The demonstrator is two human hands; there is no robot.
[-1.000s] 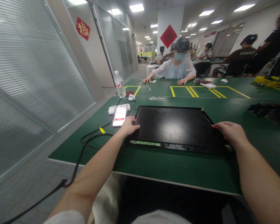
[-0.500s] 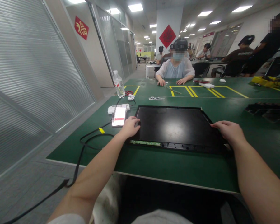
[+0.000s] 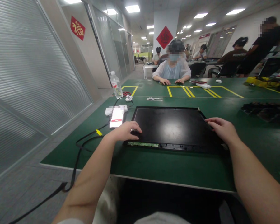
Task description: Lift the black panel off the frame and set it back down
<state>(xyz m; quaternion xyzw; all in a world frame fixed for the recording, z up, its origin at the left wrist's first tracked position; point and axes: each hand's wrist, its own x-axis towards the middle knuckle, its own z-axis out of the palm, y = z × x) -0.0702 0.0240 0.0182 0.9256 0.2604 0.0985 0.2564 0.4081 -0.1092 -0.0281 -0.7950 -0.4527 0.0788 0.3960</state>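
A flat black display panel lies on the green table in front of me, with a strip of green circuit board along its near edge. My left hand rests on the panel's near left corner, fingers curled over the edge. My right hand lies on the right edge, fingers bent down around the frame. Both hands grip the panel from opposite sides.
A phone and a white power strip lie left of the panel, with black cables running off the table edge. A water bottle stands further back. Dark parts sit at the right. A person sits across.
My left hand slid nearer along the panel's left edge and curled over the corner. My right hand moved slightly up the right edge. The person across drew both hands together.
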